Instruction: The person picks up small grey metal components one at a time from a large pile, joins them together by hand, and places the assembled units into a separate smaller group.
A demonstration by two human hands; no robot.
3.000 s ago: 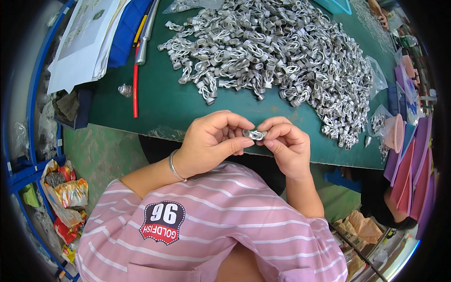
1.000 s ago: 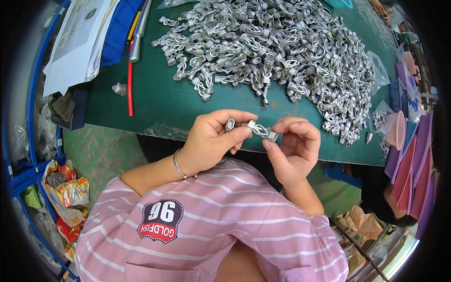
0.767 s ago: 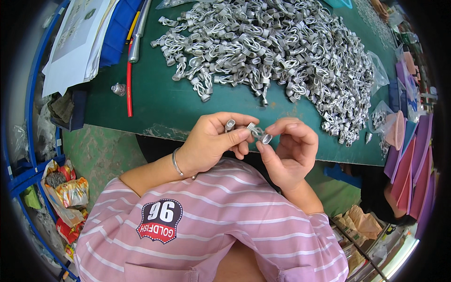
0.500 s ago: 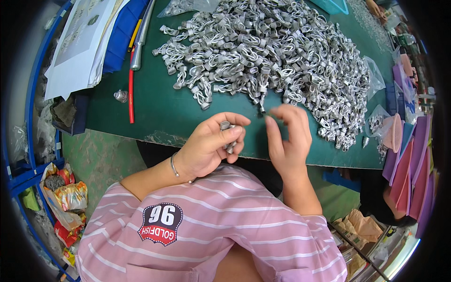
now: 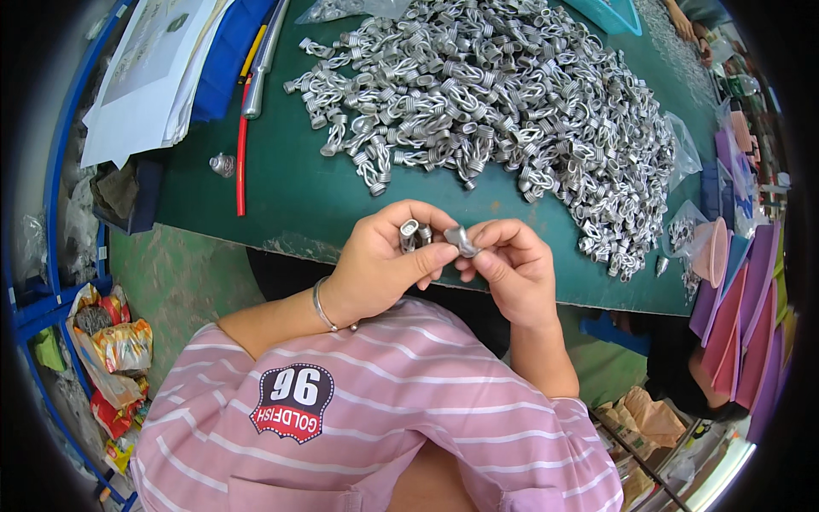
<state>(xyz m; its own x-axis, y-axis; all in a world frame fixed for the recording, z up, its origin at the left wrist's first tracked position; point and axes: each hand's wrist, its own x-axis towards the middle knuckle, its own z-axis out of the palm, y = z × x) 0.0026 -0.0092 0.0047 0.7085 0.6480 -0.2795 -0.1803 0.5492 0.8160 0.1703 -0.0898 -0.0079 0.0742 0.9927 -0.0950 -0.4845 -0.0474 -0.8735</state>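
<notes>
My left hand (image 5: 386, 264) and my right hand (image 5: 510, 269) meet just in front of the green table's (image 5: 281, 196) near edge. Between thumb and fingers of both hands sits a small silver metal piece (image 5: 461, 241). My left hand also holds one or two more small metal parts (image 5: 411, 234) under its curled fingers. A large heap of silver metal loop-shaped parts (image 5: 495, 102) covers the table beyond my hands.
A stack of papers (image 5: 149, 72) lies on a blue folder at the table's left, beside a red rod (image 5: 241, 162) and a grey tube (image 5: 258, 68). Pink and purple sheets (image 5: 734, 316) stand at the right. Bags with wrappers (image 5: 107, 358) sit on the floor, left.
My right hand reached out to the heap's edge half a second ago and has come back to my left hand, where both now hold a small metal piece together.
</notes>
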